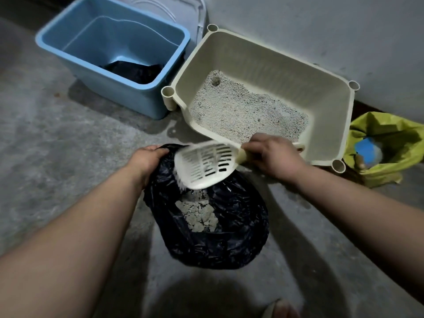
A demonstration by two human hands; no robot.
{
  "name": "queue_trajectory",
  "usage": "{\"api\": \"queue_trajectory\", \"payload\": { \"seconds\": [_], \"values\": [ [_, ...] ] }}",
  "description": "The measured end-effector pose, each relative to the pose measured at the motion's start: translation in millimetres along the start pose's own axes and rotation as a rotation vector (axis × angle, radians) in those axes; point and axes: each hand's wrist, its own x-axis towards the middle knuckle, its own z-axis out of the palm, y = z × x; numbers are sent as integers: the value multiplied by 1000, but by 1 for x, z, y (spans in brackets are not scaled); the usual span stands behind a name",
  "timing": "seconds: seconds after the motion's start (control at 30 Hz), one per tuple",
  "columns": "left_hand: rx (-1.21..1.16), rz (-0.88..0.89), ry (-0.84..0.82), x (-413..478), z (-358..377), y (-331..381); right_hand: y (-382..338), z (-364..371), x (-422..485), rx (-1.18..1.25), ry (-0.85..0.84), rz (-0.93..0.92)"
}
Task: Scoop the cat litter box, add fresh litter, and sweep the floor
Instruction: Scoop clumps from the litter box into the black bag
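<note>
1. Nearest the person, the black bin bag (231,239) is lying on the floor with grey clumps (199,214) sitting in its bottom. The left hand (146,157) is gripping the bag's rim, fingers curled round the plastic, and is holding the mouth open.
2. The right hand (273,154) is clamping the handle of the cream slotted scoop (206,166), which is tilting over the bag's mouth while fine litter is spilling off its lower edge. To empty it well, I judge, the scoop should be going low inside the mouth and tipping slowly, with the rim pulled wide, so nothing is landing outside.
3. Just beyond, the cream litter box (330,125) is standing by the wall. Pale litter (241,111) is covering part of its bottom, and a darker lump (215,80) is waiting in the far corner.
4. The bare concrete floor (57,161) is looking dusty and mottled, so spilled grains would be hard to spot. A blue plastic tub (57,56) is sitting just left of the box, a yellow-green bag (390,138) is slumping to its right, and the pale wall (298,26) is closing the scene behind.
</note>
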Motion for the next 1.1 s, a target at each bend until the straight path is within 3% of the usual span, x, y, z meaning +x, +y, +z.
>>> {"api": "queue_trajectory", "payload": {
  "seconds": [0.2, 0.33, 0.5, 0.67, 0.87, 1.1],
  "values": [
    [-8, -20, 21, 0, 0, -1, -16, 21, -1, -114, 6, -41],
    [15, -25, 14, 2, -2, -1, -17, 20, 1, -98, -113, -7],
    [11, -41, 11, 8, -6, -2, -11, 20, 6, -48, -179, 96],
    [14, -44, 15, 7, -2, -3, -2, 16, 11, 161, -228, 192],
    [-12, -52, -5, 8, 0, -3, 21, 3, 22, 190, -249, 237],
    [31, -59, -12, 18, 5, -5, 72, -10, 56, -154, -157, 391]
  ]
}}
